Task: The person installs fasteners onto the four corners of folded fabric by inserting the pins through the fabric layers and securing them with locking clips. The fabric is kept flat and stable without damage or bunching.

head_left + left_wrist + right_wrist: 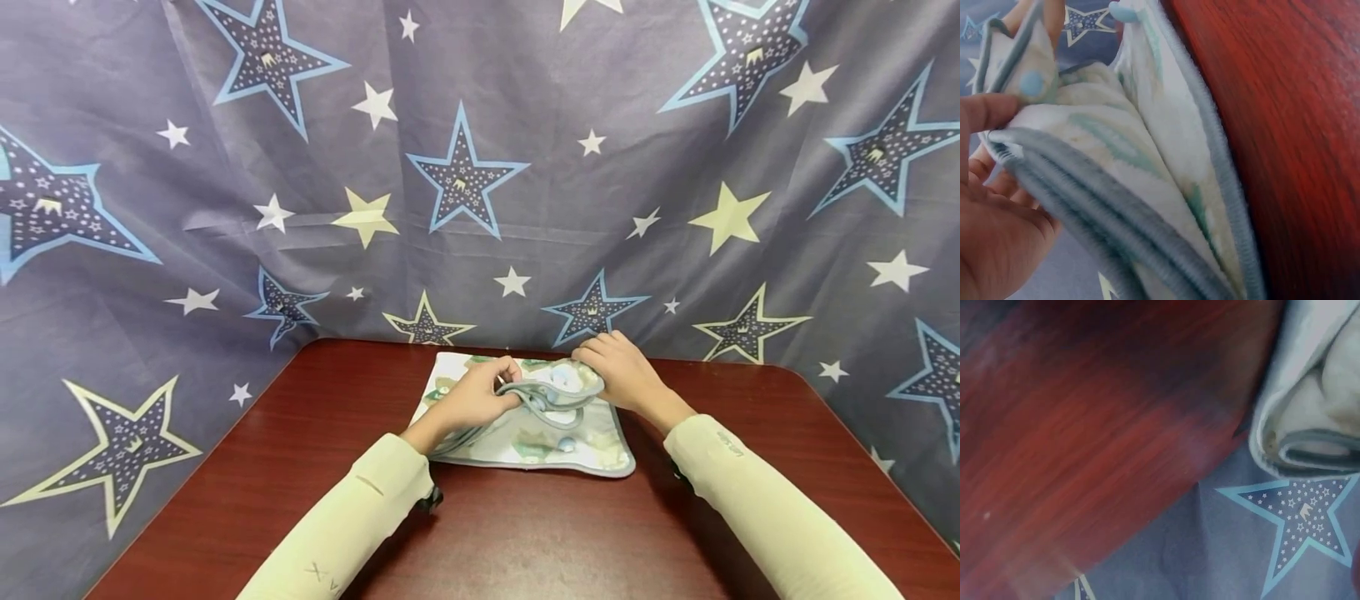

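A folded white fleece cloth (517, 446) with a green and tan print lies near the table's far edge. Grey stitched binding runs round it, and light blue snap buttons (1032, 82) show on its face. My left hand (478, 395) pinches grey-bound edges of its upper layers between thumb and fingers; the layers stand stacked in the left wrist view. At the far right side, my right hand (618, 369) grips the raised folded part, its fingertips partly hidden behind the cloth. Rolled folds of the cloth (1310, 419) fill the right edge of the right wrist view.
The dark red wooden table (555, 533) extends to both sides and in front of the cloth. Behind its far edge hangs a grey-blue curtain (465, 275) printed with stars. Dark wrist gear (431, 498) shows beneath the left cream sleeve (360, 508).
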The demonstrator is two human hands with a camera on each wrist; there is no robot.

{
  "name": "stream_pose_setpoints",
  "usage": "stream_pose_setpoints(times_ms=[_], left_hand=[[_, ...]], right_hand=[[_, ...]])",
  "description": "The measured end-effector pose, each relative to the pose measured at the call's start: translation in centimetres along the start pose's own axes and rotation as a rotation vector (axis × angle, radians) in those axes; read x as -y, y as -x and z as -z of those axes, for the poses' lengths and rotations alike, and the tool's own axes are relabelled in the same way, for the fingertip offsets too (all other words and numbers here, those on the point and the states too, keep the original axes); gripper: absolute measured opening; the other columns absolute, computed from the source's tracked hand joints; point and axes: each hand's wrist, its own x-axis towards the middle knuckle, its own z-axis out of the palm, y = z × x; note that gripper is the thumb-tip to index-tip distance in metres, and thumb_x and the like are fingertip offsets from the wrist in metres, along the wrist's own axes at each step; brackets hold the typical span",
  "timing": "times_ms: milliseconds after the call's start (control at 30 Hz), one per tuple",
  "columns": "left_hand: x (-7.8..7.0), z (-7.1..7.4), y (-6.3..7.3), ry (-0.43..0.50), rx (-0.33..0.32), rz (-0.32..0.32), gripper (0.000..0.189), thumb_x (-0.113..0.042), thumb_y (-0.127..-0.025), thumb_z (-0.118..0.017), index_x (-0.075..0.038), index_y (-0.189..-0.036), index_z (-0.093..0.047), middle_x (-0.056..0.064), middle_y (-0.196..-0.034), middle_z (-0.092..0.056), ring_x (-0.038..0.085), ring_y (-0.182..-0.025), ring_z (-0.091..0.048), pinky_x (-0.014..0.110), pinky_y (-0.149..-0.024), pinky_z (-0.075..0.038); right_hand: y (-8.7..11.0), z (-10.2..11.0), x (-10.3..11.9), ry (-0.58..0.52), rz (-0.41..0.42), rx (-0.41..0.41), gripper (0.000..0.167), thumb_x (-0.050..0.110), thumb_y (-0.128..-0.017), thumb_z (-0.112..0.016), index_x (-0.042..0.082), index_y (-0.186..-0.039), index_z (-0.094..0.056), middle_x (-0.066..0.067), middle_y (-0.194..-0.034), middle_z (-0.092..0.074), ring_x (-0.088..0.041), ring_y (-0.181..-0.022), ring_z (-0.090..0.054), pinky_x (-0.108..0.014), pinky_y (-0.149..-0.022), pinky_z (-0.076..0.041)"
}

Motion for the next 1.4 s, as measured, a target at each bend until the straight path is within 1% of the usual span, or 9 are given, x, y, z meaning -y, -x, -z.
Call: stream_pose_setpoints(times_ms=[200,333,433,700,933,1067,1200,1300,1400], left_hand=[[-1.1,-0.6,0.4,-0.095,0.092,-0.085,0.021,-0.013,-0.082,-0.079,-0.019,-0.089,-0.061,-0.007,-0.079,-0.06,0.009,-0.067,-0.055,0.026,-0.065,-0.046],[-1.6,-1.2,0.7,-0.215,0.15,-0.149,0.023,-0.016,-0.08,-0.082,-0.02,-0.087,-0.06,-0.009,-0.076,-0.058,0.008,-0.069,-0.054,0.025,-0.067,-0.045],[-1.9,-1.8,0.9,-0.304,0.208,-0.167,0.022,-0.02,-0.082,-0.082,-0.021,-0.088,-0.06,-0.011,-0.075,-0.057,0.006,-0.071,-0.053,0.024,-0.067,-0.045],[-3.1,-2.7,1.6,-0.413,0.317,-0.123,0.018,-0.023,-0.084,-0.077,-0.021,-0.084,-0.06,-0.012,-0.063,-0.046,0.005,-0.062,-0.044,0.023,-0.056,-0.037],[-3.7,-3.7,1.6,-0.456,0.394,-0.156,0.021,-0.023,-0.087,-0.078,-0.019,-0.077,-0.06,-0.013,-0.056,-0.038,0.002,-0.055,-0.035,0.019,-0.053,-0.03],[-4.3,-4.1,1.5,-0.453,0.446,-0.14,0.026,-0.022,-0.086,-0.079,-0.021,-0.072,-0.057,-0.013,-0.053,-0.037,0.002,-0.053,-0.032,0.019,-0.052,-0.029],[-4.8,-3.9,1.4,-0.451,0.464,-0.103,0.026,-0.022,-0.086,-0.08,-0.021,-0.073,-0.058,-0.013,-0.054,-0.039,0.003,-0.054,-0.036,0.019,-0.054,-0.031],[-4.9,-3.7,1.5,-0.443,0.49,-0.077,0.023,-0.023,-0.087,-0.08,-0.018,-0.078,-0.059,-0.011,-0.057,-0.04,0.004,-0.057,-0.036,0.021,-0.055,-0.031],[-5.0,-3.2,1.7,-0.399,0.536,-0.046,0.019,-0.022,-0.09,-0.079,-0.014,-0.086,-0.062,-0.009,-0.063,-0.041,0.005,-0.06,-0.036,0.021,-0.058,-0.032]], right_hand=[[1.0,1.1,-0.2,-0.022,0.026,0.05,0.05,0.01,-0.057,-0.093,0.009,-0.103,-0.072,-0.005,-0.097,-0.07,-0.028,-0.089,-0.061,-0.043,-0.076,-0.042],[1.4,1.7,-0.3,-0.01,0.071,0.129,0.048,0.014,-0.059,-0.091,0.011,-0.104,-0.074,-0.002,-0.097,-0.071,-0.026,-0.09,-0.061,-0.042,-0.077,-0.043],[1.6,2.0,-0.2,0.017,0.122,0.181,0.045,0.015,-0.061,-0.088,0.013,-0.104,-0.074,0.0,-0.098,-0.071,-0.024,-0.09,-0.06,-0.042,-0.078,-0.044],[2.4,2.2,0.3,0.055,0.163,0.307,0.041,0.011,-0.066,-0.084,0.017,-0.105,-0.074,0.002,-0.097,-0.069,-0.022,-0.091,-0.059,-0.04,-0.078,-0.044],[3.9,2.2,0.4,0.027,0.143,0.365,0.036,0.019,-0.066,-0.087,0.02,-0.101,-0.076,0.005,-0.093,-0.069,-0.021,-0.092,-0.061,-0.04,-0.075,-0.044],[4.8,2.1,0.5,0.025,0.136,0.401,0.034,0.015,-0.067,-0.088,0.022,-0.098,-0.076,0.006,-0.092,-0.069,-0.02,-0.09,-0.06,-0.038,-0.074,-0.043],[4.9,2.3,0.8,0.032,0.12,0.45,0.039,0.009,-0.065,-0.086,0.022,-0.1,-0.077,0.005,-0.095,-0.07,-0.02,-0.091,-0.06,-0.039,-0.073,-0.043],[4.6,2.7,1.2,0.025,0.093,0.503,0.043,0.004,-0.066,-0.083,0.021,-0.105,-0.077,0.003,-0.099,-0.071,-0.022,-0.093,-0.062,-0.041,-0.073,-0.045],[4.3,3.4,1.5,-0.006,0.039,0.546,0.043,0.0,-0.073,-0.078,0.021,-0.11,-0.077,0.003,-0.104,-0.073,-0.023,-0.095,-0.065,-0.045,-0.075,-0.049]])
